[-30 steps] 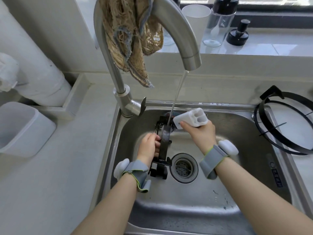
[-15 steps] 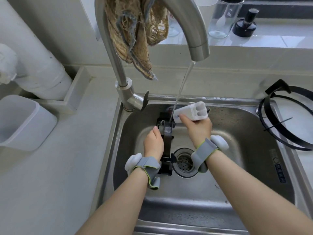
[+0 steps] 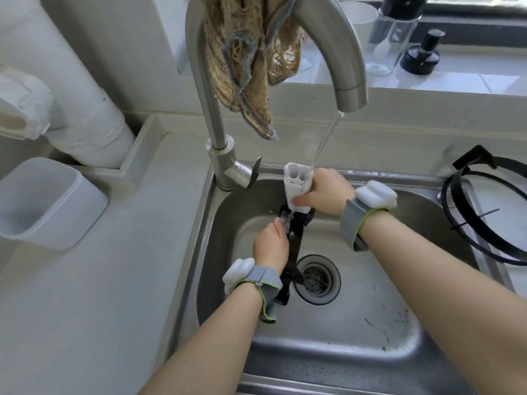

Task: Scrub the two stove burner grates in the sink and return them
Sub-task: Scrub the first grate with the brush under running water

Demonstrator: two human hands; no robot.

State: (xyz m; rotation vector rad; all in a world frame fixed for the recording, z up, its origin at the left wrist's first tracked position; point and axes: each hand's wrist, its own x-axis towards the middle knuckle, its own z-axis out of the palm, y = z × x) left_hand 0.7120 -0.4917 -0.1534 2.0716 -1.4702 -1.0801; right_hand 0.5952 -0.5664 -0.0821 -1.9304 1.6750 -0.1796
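A black burner grate (image 3: 293, 246) stands on edge in the steel sink (image 3: 370, 332), just left of the drain. My left hand (image 3: 269, 246) grips its left side and holds it upright. My right hand (image 3: 326, 192) grips a white scrubbing block (image 3: 296, 186) and presses its lower end against the grate's far end. Water from the tap (image 3: 346, 78) runs down onto the block and grate. A second black grate (image 3: 484, 212) lies on the counter at the right of the sink.
A brown net cloth (image 3: 251, 61) hangs over the tap's neck. A white plastic bin (image 3: 42, 203) sits on the counter at the left beside a white pipe (image 3: 71, 89). A cup, a glass bottle (image 3: 393, 32) and a black cap stand on the window ledge.
My right hand has turned the white block from lying sideways to pointing up, and shifted it left over the grate's far end. My left hand stays on the grate.
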